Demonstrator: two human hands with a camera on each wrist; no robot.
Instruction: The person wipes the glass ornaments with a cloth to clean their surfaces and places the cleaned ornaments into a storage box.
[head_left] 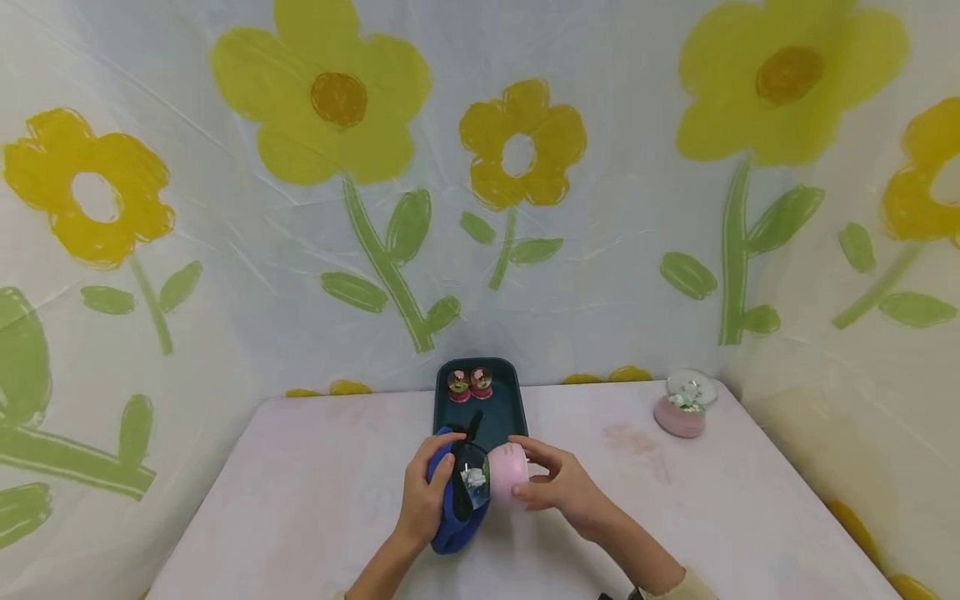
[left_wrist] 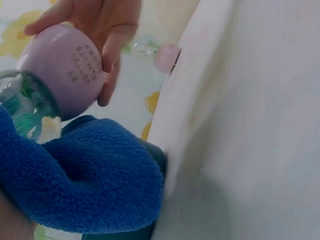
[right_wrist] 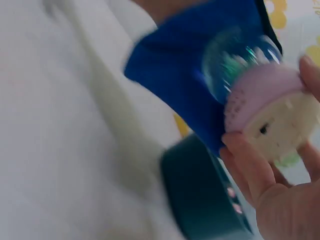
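Observation:
A snow globe with a pink base [head_left: 508, 472] and a clear dome [head_left: 474, 478] is held sideways over the table, between both hands. My right hand [head_left: 566, 487] grips the base, its fingers and thumb spread around it; the right wrist view shows the pale underside [right_wrist: 277, 130]. My left hand [head_left: 423, 493] holds a blue fuzzy cloth [head_left: 453, 527] around the dome's left side. A black strip [head_left: 460, 483] runs along the cloth by the dome. In the left wrist view, the cloth [left_wrist: 110, 175] covers part of the dome [left_wrist: 25, 107].
Behind the hands, a dark green tray [head_left: 510, 417] bears two small globes with red bases [head_left: 460, 395]. Another snow globe with a pink base [head_left: 679, 418] is at the table's back right. A flowered curtain [head_left: 600, 292] hangs along the back and sides.

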